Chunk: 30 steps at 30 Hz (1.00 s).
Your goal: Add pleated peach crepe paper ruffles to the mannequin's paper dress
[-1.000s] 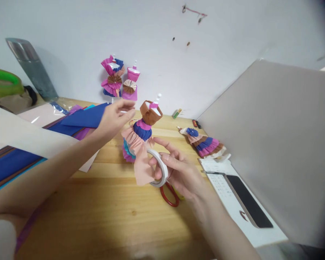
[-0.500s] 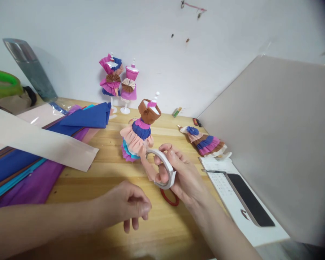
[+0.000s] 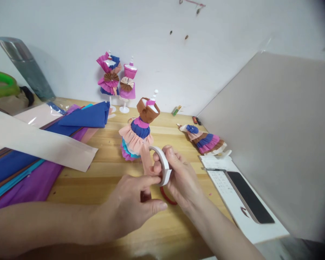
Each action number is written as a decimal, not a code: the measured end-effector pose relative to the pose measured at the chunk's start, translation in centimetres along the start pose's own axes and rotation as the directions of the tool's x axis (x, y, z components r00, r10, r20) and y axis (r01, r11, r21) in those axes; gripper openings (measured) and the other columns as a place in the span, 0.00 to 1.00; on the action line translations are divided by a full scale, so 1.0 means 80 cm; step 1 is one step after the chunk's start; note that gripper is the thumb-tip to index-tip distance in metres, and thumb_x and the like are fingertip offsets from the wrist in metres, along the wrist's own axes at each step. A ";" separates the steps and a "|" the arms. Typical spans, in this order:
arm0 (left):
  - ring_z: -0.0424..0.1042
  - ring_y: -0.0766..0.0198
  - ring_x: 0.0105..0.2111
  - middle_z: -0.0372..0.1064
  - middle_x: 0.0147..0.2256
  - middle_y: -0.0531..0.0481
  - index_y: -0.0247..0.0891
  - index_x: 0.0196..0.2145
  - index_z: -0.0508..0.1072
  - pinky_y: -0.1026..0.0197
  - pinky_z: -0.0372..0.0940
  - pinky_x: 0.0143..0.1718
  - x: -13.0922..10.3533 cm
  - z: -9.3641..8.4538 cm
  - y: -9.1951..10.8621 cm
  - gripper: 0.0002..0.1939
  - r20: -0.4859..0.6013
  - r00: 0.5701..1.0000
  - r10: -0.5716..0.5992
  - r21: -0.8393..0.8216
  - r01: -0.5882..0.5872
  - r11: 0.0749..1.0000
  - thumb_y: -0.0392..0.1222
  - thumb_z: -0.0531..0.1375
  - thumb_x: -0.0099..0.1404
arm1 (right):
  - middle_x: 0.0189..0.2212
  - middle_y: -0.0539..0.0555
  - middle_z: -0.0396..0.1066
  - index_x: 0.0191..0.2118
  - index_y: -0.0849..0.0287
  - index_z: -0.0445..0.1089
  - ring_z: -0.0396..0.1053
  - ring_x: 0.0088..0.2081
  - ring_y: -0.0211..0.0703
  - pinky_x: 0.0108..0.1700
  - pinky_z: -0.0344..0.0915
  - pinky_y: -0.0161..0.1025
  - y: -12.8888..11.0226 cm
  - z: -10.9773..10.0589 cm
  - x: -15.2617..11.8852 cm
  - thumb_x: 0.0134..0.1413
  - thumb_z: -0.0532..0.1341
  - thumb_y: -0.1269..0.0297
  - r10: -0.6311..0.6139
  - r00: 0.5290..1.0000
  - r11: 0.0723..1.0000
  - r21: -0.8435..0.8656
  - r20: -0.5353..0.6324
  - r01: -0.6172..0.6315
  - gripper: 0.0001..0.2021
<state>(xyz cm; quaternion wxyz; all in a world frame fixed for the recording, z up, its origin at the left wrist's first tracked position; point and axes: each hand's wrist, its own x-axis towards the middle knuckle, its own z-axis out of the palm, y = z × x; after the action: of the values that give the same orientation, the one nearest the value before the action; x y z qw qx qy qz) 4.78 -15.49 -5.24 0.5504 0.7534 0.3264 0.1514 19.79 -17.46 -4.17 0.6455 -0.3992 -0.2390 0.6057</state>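
My right hand (image 3: 182, 177) is closed around a roll of white tape (image 3: 166, 169), with some fingers through its ring and the thumb on top. A short end of tape sticks out at the roll's lower right. My left hand (image 3: 132, 200) reaches to the roll's lower left, its index finger at the ring and its thumb apart, holding nothing. Just behind stands a small dress form (image 3: 141, 133) in a brown, pink, blue and peach paper dress. A peach strip (image 3: 146, 159) hangs down from it beside the roll. Under the hands lies a red ring (image 3: 168, 196), partly hidden.
Coloured paper sheets (image 3: 40, 144) spread over the left, near a grey bottle (image 3: 29, 68). Two dressed forms (image 3: 111, 79) stand by the wall. To the right are a lying paper dress (image 3: 206, 141), a white board (image 3: 249, 231) with a phone (image 3: 250, 196), and a grey partition (image 3: 265, 137).
My left hand has moved right and up to the tape roll, its index finger and thumb now stretched out. My right hand still holds the roll, turned slightly.
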 end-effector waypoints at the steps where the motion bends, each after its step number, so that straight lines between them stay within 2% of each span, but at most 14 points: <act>1: 0.51 0.70 0.19 0.52 0.17 0.60 0.40 0.27 0.73 0.63 0.49 0.22 0.001 0.000 0.001 0.06 -0.002 1.000 0.010 0.025 -0.010 1.000 0.43 0.63 0.56 | 0.26 0.48 0.74 0.30 0.59 0.65 0.71 0.20 0.33 0.19 0.68 0.27 0.001 0.000 0.000 0.48 0.72 0.53 0.014 1.000 1.000 0.011 0.006 -0.014 0.18; 7: 0.53 0.70 0.19 0.54 0.17 0.59 0.39 0.22 0.69 0.62 0.49 0.25 0.010 -0.005 0.004 0.11 -0.052 0.997 0.059 0.120 -0.052 0.991 0.45 0.62 0.58 | 0.24 0.50 0.74 0.31 0.59 0.66 0.72 0.23 0.36 0.21 0.68 0.28 0.002 0.002 -0.004 0.53 0.68 0.52 0.070 0.996 0.997 0.032 0.059 -0.072 0.16; 13: 0.49 0.71 0.20 0.48 0.17 0.58 0.37 0.16 0.57 0.62 0.45 0.23 0.021 -0.008 0.004 0.18 -0.082 0.994 0.070 0.071 -0.065 0.995 0.44 0.60 0.57 | 0.25 0.51 0.74 0.33 0.56 0.65 0.74 0.28 0.42 0.28 0.72 0.36 -0.004 0.004 -0.007 0.56 0.66 0.54 0.035 0.994 0.999 -0.021 0.105 -0.033 0.13; 15: 0.48 0.71 0.20 0.48 0.16 0.57 0.37 0.16 0.55 0.63 0.45 0.22 0.022 -0.008 0.006 0.19 -0.085 0.992 0.095 0.018 -0.094 0.995 0.43 0.59 0.57 | 0.30 0.52 0.76 0.35 0.56 0.67 0.75 0.32 0.44 0.33 0.73 0.39 -0.006 0.002 -0.010 0.55 0.66 0.54 0.022 0.990 0.996 -0.088 0.140 -0.009 0.12; 18: 0.51 0.71 0.20 0.52 0.17 0.57 0.37 0.18 0.61 0.64 0.47 0.22 0.020 -0.011 0.010 0.14 -0.110 0.983 0.149 -0.051 -0.156 0.986 0.42 0.59 0.56 | 0.37 0.54 0.76 0.39 0.57 0.71 0.74 0.37 0.42 0.39 0.71 0.38 -0.008 -0.005 -0.014 0.57 0.65 0.54 -0.044 0.979 0.944 -0.312 0.197 0.105 0.12; 20: 0.53 0.71 0.20 0.55 0.18 0.57 0.37 0.20 0.65 0.65 0.49 0.22 0.017 -0.015 0.013 0.11 -0.127 0.981 0.145 -0.125 -0.161 0.979 0.42 0.59 0.56 | 0.36 0.54 0.75 0.39 0.57 0.72 0.73 0.37 0.41 0.40 0.69 0.37 -0.010 -0.016 -0.014 0.57 0.64 0.54 -0.127 0.970 0.858 -0.467 0.208 0.213 0.12; 22: 0.56 0.72 0.19 0.60 0.18 0.56 0.37 0.22 0.68 0.67 0.52 0.21 0.013 -0.021 0.014 0.10 -0.088 0.993 0.082 -0.264 -0.102 0.959 0.44 0.60 0.57 | 0.33 0.53 0.74 0.37 0.58 0.71 0.72 0.34 0.41 0.37 0.69 0.37 -0.012 -0.033 -0.010 0.57 0.64 0.53 -0.207 0.962 0.761 -0.589 0.179 0.273 0.12; 25: 0.59 0.73 0.17 0.63 0.17 0.55 0.35 0.24 0.69 0.69 0.55 0.19 0.007 -0.031 0.014 0.12 -0.002 1.000 0.002 -0.490 -0.002 0.872 0.46 0.61 0.58 | 0.30 0.52 0.71 0.36 0.57 0.68 0.69 0.29 0.41 0.33 0.66 0.38 -0.012 -0.068 0.000 0.57 0.61 0.55 -0.315 0.945 0.568 -0.780 0.089 0.263 0.11; 27: 0.58 0.74 0.15 0.63 0.16 0.56 0.34 0.23 0.70 0.71 0.55 0.18 0.003 -0.040 0.015 0.13 -0.035 0.999 -0.010 -0.606 -0.013 0.795 0.46 0.64 0.56 | 0.30 0.52 0.71 0.37 0.58 0.67 0.69 0.30 0.42 0.35 0.65 0.39 -0.009 -0.092 0.005 0.57 0.59 0.60 -0.339 0.938 0.319 -0.930 0.070 0.184 0.07; 30: 0.56 0.75 0.13 0.60 0.13 0.57 0.35 0.21 0.72 0.72 0.51 0.16 -0.001 -0.053 0.019 0.13 -0.146 0.989 -0.021 -0.716 -0.091 0.692 0.46 0.66 0.53 | 0.36 0.56 0.72 0.42 0.59 0.68 0.71 0.36 0.48 0.37 0.63 0.41 -0.001 -0.115 0.005 0.55 0.61 0.65 -0.203 0.979 -0.104 -0.994 -0.004 -0.025 0.09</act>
<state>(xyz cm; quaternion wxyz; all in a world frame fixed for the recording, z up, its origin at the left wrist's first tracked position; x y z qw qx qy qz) 2.72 -12.70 -2.37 0.7737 0.4707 0.2649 0.3311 27.16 -19.12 -9.38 0.1928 -0.7738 -0.5839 0.1519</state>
